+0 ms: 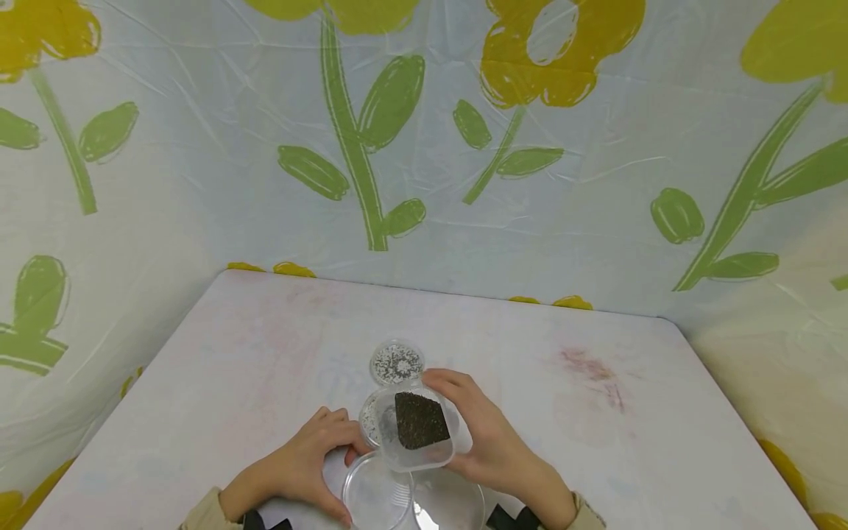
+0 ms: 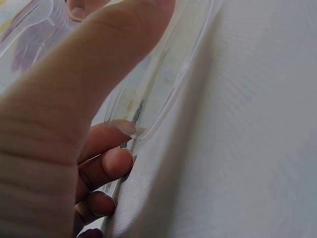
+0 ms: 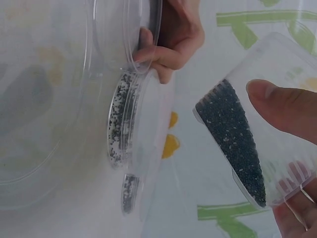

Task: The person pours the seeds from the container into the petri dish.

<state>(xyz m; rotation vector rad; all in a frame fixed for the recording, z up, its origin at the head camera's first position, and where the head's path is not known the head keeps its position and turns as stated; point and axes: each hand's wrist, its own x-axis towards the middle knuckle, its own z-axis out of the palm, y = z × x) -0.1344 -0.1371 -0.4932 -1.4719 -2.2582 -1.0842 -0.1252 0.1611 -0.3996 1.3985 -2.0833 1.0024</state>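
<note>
My right hand [image 1: 493, 442] grips a clear square plastic tub [image 1: 417, 460] by its sides. The tub is tilted, and its small dark grains [image 3: 233, 139] are heaped against one side. My left hand [image 1: 311, 456] holds a clear round petri dish [image 1: 377, 489] at its edge, thumb on the near side and fingers on the far side; in the left wrist view its fingertips [image 2: 119, 161] are right at the rim. A dish of black and white grains [image 1: 369, 421] lies just beyond these fingers, partly hidden behind the tub.
Farther back on the white table [image 1: 285, 346] sits another dish of black and white grains [image 1: 397, 362]. A clear round dish or lid [image 1: 450, 504] lies to the right of the held dish, near my body. Flower-printed sheeting [image 1: 437, 243] encloses the table's back and sides.
</note>
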